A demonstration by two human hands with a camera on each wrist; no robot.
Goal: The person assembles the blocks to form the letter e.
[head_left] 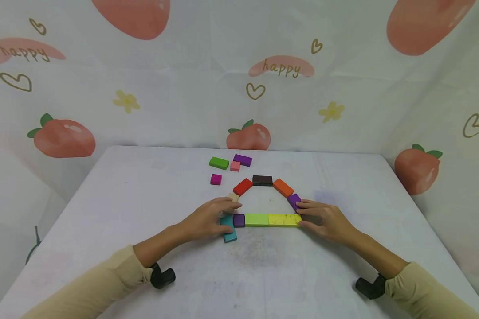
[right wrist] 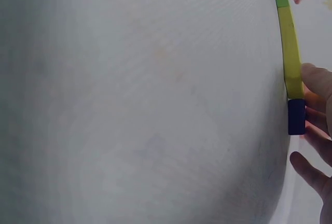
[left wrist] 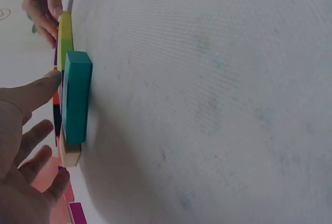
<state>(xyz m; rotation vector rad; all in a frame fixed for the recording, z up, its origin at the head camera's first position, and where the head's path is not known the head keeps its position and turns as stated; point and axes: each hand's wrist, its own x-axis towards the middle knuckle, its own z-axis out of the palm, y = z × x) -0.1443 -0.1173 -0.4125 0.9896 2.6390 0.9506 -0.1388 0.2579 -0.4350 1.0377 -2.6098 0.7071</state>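
Note:
Colored blocks form a closed outline on the table. My left hand (head_left: 208, 218) rests at its left corner, fingers spread. Its thumb lies on the teal block (head_left: 230, 235), which sits at a slant beside a small dark purple block (head_left: 238, 220); the fingers reach over a beige block (head_left: 233, 197). My right hand (head_left: 327, 219) is at the right corner, its thumb against the end of the yellow block (head_left: 283, 220) and its fingers touching a purple block (head_left: 293, 201). A light green block (head_left: 257, 220) lies between. A dark blue block (right wrist: 296, 116) shows by the right fingers.
Red (head_left: 242, 186), black (head_left: 262, 180) and orange (head_left: 283, 187) blocks make the outline's top. Behind lie loose green (head_left: 219, 163), purple (head_left: 243, 160), pink (head_left: 235, 166) and magenta (head_left: 216, 179) blocks. A patterned cloth (head_left: 191, 88) hangs behind the white table (head_left: 143, 190).

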